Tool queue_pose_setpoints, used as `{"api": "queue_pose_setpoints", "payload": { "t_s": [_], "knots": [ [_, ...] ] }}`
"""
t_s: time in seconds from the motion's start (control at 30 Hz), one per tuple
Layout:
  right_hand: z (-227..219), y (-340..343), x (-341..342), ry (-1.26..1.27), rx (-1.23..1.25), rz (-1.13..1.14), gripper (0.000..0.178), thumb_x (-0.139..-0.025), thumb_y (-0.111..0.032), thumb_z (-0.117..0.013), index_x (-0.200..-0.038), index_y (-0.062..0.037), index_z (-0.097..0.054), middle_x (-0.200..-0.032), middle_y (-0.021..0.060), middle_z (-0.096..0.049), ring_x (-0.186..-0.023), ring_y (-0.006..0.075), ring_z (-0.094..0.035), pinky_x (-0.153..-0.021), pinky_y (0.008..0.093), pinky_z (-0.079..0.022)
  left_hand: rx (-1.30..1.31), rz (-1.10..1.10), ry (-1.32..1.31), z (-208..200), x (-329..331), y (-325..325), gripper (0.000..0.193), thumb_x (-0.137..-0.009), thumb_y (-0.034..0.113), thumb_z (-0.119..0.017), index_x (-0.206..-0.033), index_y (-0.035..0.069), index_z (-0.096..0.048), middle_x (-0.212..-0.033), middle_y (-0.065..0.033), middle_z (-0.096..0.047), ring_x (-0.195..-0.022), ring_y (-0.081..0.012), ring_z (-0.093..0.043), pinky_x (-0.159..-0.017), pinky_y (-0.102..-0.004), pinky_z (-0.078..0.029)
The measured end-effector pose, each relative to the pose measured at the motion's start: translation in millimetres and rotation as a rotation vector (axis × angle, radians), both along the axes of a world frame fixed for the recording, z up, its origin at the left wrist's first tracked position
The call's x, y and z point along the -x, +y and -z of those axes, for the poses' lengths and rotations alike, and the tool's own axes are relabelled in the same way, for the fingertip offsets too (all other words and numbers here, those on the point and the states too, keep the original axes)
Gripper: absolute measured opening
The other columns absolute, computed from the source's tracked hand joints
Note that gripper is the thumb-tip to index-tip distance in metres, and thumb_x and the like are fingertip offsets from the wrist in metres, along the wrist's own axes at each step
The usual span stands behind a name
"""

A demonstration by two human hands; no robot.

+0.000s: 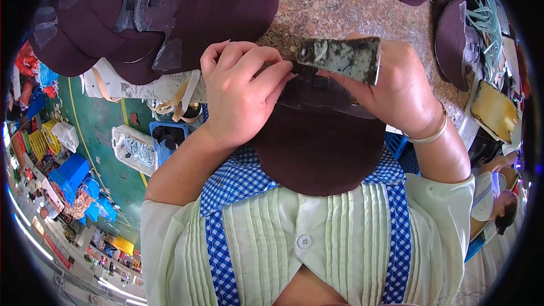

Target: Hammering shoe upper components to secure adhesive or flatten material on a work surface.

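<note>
A dark brown, round-ended flat piece (320, 147), fabric or leather, hangs over the near bench edge against my front. Its upper part carries a greyish strip and a small black square patch (321, 81). My left hand (241, 96) is closed, thumb and forefinger pinched at the upper left edge of this piece. My right hand (405, 88) wraps round a worn, blotchy grey-and-black tool (340, 58) with a broad flat face; its exact kind is unclear. The right thumb lies on the piece beside the patch. Part of the tool is hidden in the palm.
Several similar brown pieces (221, 0) are heaped at the far left of the speckled stone bench (323, 11). At the right lie another piece (451, 45) and pale green cords (487, 22). A white basket (135, 148) stands at lower left. Another person (494, 198) sits at right.
</note>
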State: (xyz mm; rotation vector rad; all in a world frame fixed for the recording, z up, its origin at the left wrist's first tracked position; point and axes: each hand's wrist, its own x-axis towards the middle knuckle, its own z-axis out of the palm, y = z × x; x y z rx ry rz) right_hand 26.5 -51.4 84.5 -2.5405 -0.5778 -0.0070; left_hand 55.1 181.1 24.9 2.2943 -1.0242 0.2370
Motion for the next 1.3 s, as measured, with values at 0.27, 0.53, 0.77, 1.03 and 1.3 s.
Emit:
{"api": "queue_pose_setpoints", "payload": {
  "t_s": [0.27, 0.53, 0.77, 1.03, 1.3],
  "knots": [
    [3.4, 2.4, -5.1, -0.025, -0.019, -0.005, 0.024, -0.081, -0.019, -0.076, -0.089, -0.0070, -0.056, -0.071, 0.0112, -0.060, -0.062, 0.0334, -0.064, -0.053, 0.0421, -0.051, -0.075, -0.133, -0.094, 0.0, 4.0, 4.7, 0.020, -0.069, 0.020, -0.083, -0.087, 0.016, -0.074, -0.093, 0.0057, -0.066, -0.092, -0.0204, -0.060, -0.090, -0.0447, -0.037],
    [-1.3, 2.8, -0.3, -0.016, 0.025, 0.004, 0.026, -0.081, -0.021, -0.076, -0.088, -0.0076, -0.055, -0.070, 0.0102, -0.059, -0.060, 0.0323, -0.063, -0.052, 0.0412, -0.050, 0.098, -0.067, 0.057, 16.4, 9.3, 4.6, 0.019, -0.070, 0.020, -0.082, -0.086, 0.014, -0.075, -0.094, 0.0053, -0.064, -0.098, -0.0193, -0.059, -0.090, -0.0468, -0.038],
    [-1.0, 8.6, -0.6, -0.033, 0.037, -0.003, 0.027, -0.081, -0.022, -0.076, -0.087, -0.0077, -0.054, -0.068, 0.0089, -0.057, -0.059, 0.0301, -0.063, -0.051, 0.0404, -0.050, -0.112, 0.005, -0.132, -3.8, 20.3, 2.4, 0.015, -0.074, 0.016, -0.073, -0.088, 0.009, -0.073, -0.094, 0.0006, -0.063, -0.099, -0.0204, -0.059, -0.096, -0.0499, -0.037],
    [-1.4, 9.7, 2.1, -0.069, 0.091, 0.108, 0.028, -0.083, -0.024, -0.076, -0.083, -0.0082, -0.053, -0.072, 0.0091, -0.060, -0.062, 0.0291, -0.065, -0.052, 0.0387, -0.051, -0.029, -0.074, -0.186, 5.4, 14.4, 10.9, 0.024, -0.069, 0.025, -0.083, -0.071, 0.014, -0.062, -0.079, 0.0018, -0.058, -0.088, -0.0216, -0.059, -0.091, -0.0488, -0.038],
    [6.1, -15.6, 41.0, 0.086, -0.031, 0.252, 0.018, -0.084, -0.015, -0.076, -0.099, -0.0051, -0.072, -0.076, 0.0161, -0.067, -0.065, 0.0353, -0.066, -0.056, 0.0423, -0.052, 0.043, -0.024, 0.021, -4.2, 1.6, -4.0, 0.036, -0.071, 0.023, -0.084, -0.102, 0.008, -0.071, -0.105, -0.0048, -0.063, -0.101, -0.0272, -0.059, -0.092, -0.0435, -0.041]
  ]
}}
